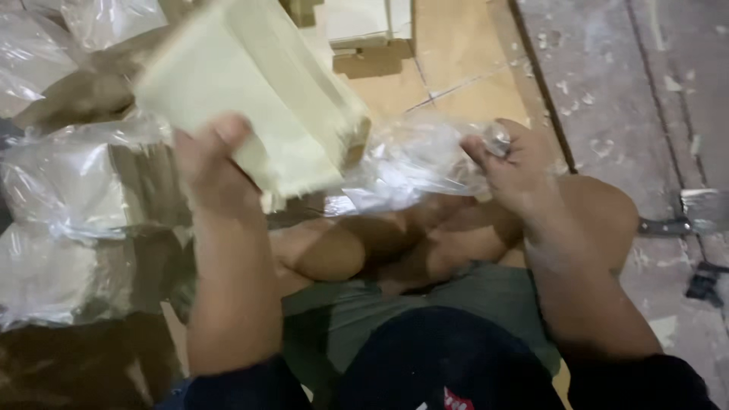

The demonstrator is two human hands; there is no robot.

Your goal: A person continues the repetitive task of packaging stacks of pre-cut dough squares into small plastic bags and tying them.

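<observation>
Clear-wrapped packs (61, 197) are stacked just left of the left hand (209, 163), with cardboard pieces (372, 45) beyond the fingertips. The left hand's fingers curl around a pale yellow stack of sheets (250, 91), thumb on top. The right hand (516, 171) pinches a crumpled clear plastic bag (410, 156), which lies between both hands.

Left hand (209, 156) and right hand (516, 163) raised, fingers curled.
</observation>
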